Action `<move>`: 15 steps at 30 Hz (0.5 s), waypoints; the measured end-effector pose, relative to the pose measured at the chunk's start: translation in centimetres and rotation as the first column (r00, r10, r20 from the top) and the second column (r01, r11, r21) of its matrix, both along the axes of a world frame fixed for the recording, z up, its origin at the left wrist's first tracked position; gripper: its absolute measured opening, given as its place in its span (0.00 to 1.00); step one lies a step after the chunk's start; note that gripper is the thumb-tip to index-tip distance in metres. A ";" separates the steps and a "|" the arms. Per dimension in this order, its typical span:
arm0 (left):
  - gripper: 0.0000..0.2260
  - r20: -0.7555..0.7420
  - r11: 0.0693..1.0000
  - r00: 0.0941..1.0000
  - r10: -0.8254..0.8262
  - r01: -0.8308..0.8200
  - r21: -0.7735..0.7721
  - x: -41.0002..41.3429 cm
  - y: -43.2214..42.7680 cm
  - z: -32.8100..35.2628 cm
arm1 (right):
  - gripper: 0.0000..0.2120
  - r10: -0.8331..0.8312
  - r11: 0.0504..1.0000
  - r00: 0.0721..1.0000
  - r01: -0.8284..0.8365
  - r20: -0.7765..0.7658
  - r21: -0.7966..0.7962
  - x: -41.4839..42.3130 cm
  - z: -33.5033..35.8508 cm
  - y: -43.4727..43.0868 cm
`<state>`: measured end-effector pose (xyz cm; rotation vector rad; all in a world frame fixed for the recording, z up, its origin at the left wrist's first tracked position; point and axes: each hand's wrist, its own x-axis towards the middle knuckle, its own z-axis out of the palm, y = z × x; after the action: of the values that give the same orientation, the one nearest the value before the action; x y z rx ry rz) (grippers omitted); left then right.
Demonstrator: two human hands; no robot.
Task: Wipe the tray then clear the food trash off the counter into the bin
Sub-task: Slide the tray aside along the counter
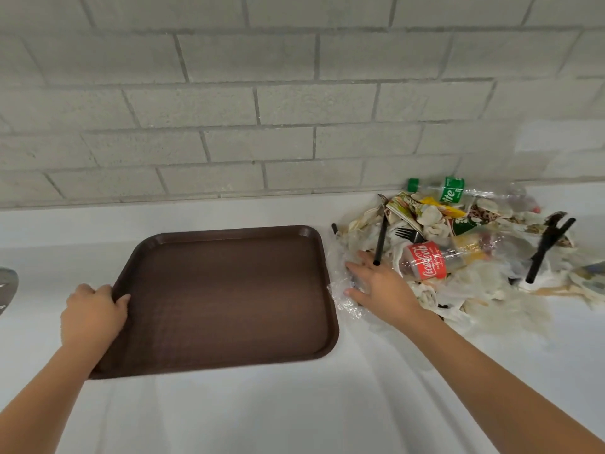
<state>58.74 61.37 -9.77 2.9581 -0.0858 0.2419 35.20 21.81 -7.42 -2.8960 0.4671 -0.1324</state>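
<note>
White counter (294, 421) lies closest, with both forearms reaching across it. At the tray's (229, 296) left edge, the left hand (93, 316) grips the rim, thumb curled over it. Just right of the tray, the right hand (381, 286) lies flat, fingers spread, on clear plastic wrap (339, 299) at the near side of the trash pile (474, 257). No bin shows. Dragging the wrap could roll the cola bottle (429, 262) or flick loose straws (380, 237) onto the tray.

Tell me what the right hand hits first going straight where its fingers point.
The crumpled clear plastic film the right hand seems to touch; beyond it, likely the right rim of the brown rectangular plastic tray.
</note>
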 end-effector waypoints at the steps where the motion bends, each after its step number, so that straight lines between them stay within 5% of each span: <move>1: 0.14 0.062 0.998 0.996 -0.065 0.065 0.007 -0.4 -1.1 0.4 | 0.24 0.010 1.000 0.999 -0.011 0.043 0.020 -0.8 0.0 0.1; 4: 0.10 0.212 0.925 0.917 -0.337 0.364 -0.105 -2.8 -6.3 2.0 | 0.15 0.029 0.999 0.939 -0.041 0.344 0.027 -3.8 -0.9 -0.3; 8: 0.14 0.232 0.648 0.729 -0.644 0.681 -0.342 -7.5 -15.4 3.4 | 0.11 -0.066 0.998 0.872 0.056 0.485 0.036 -8.3 -2.8 -0.2; 10: 0.22 0.127 0.566 0.677 -0.725 0.691 -0.449 -9.4 -20.1 3.4 | 0.17 -0.014 0.999 0.907 0.025 0.421 -0.020 -8.9 -3.7 0.7; 15: 0.30 -0.240 0.687 0.653 -0.718 0.612 -0.392 -11.0 -28.7 2.5 | 0.32 0.131 0.991 0.991 -0.132 0.014 0.016 -5.6 -4.1 3.9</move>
<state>47.79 32.64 -7.24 2.4064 -0.9945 -0.3927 29.57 25.75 -11.54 -2.8966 0.2724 -0.1261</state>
